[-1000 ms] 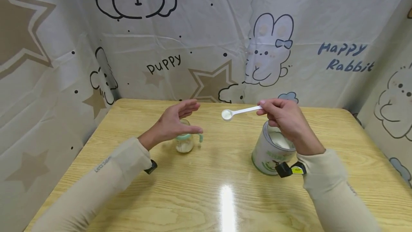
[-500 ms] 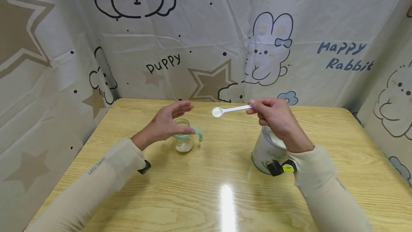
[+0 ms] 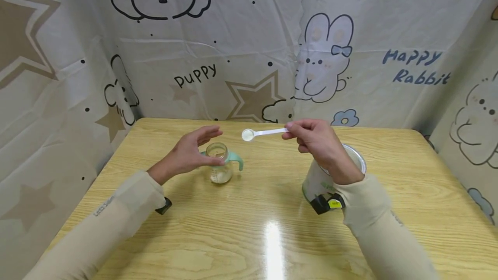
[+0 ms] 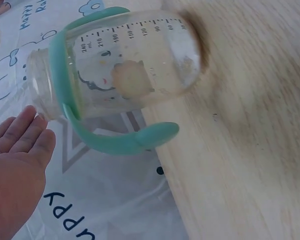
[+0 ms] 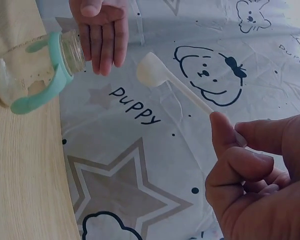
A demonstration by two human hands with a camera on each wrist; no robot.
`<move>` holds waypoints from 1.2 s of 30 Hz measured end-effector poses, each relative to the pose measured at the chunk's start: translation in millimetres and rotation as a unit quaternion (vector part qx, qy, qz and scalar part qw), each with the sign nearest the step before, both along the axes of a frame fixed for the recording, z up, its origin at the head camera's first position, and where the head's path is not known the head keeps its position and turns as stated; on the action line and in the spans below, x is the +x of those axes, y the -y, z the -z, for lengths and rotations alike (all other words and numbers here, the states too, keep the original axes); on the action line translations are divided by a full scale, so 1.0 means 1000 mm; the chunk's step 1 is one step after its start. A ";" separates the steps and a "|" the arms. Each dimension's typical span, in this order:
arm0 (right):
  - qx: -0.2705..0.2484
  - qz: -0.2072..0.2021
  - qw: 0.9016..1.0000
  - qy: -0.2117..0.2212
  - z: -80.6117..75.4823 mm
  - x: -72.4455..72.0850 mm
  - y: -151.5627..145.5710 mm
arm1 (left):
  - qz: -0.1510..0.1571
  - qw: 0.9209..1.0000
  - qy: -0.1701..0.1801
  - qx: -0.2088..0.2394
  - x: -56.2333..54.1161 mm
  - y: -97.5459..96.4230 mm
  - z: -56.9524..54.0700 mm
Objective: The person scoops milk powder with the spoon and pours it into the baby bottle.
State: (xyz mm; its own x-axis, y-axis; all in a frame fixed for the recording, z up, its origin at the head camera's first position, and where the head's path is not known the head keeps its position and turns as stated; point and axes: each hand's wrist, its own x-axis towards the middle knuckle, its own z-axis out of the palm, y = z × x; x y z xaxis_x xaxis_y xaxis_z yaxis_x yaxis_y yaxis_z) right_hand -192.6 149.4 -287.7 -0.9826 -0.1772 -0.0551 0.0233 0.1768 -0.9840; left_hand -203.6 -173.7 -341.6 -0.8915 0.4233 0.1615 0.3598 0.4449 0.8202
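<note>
A clear baby bottle (image 3: 221, 175) with a mint-green handled collar (image 4: 65, 75) stands uncapped on the table, white powder at its bottom. My left hand (image 3: 186, 152) is beside the bottle's neck, its fingers extended and thumb spread, holding nothing. My right hand (image 3: 317, 144) pinches the handle end of a white measuring scoop (image 3: 248, 135) between thumb and fingers. White powder fills the scoop's bowl, which is raised to the right of the bottle's mouth and apart from it. Behind my right wrist, a formula can (image 3: 314, 181) stands open, partly hidden by the hand and sleeve.
The wooden table (image 3: 218, 232) runs up to a printed cloth backdrop (image 3: 241, 25) at the back and sides. The bottle is left of centre, and the can stands to its right.
My right hand has carried the filled scoop leftward, away from above the can and closer to the bottle. My left hand has shifted slightly left, revealing more of the bottle's mouth.
</note>
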 end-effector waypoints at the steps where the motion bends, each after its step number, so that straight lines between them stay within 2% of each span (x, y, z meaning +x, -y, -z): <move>1: 0.005 -0.001 1.000 -0.001 0.000 0.000 0.002 | 0.000 1.000 0.001 -0.003 0.000 0.001 0.001; 8: 0.010 -0.011 1.000 -0.005 0.001 0.000 0.012 | -0.006 1.000 0.010 -0.011 0.000 0.005 0.006; 13: 0.001 -0.021 1.000 -0.006 0.003 -0.001 0.021 | -0.019 1.000 0.017 -0.009 0.000 0.005 0.014; 23: -0.041 -0.024 0.999 0.016 0.010 -0.001 0.042 | -0.050 0.998 -0.011 -0.030 0.001 0.002 0.029; 30: -0.053 -0.030 0.998 0.018 0.017 -0.003 0.050 | -0.059 0.998 -0.021 -0.025 0.000 0.000 0.033; 36: -0.053 -0.024 0.998 0.032 0.022 -0.004 0.054 | -0.070 0.996 -0.028 -0.045 -0.001 0.000 0.035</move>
State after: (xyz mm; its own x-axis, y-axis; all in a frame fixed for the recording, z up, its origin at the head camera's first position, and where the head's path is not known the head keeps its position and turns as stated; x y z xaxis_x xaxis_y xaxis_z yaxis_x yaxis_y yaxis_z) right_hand -196.2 95.3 -310.0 -0.9677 -0.2330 -0.0961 0.0809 0.0741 -0.9940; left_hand -204.7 -174.1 -376.7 -0.9334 0.3112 0.1789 0.3331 0.5652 0.7547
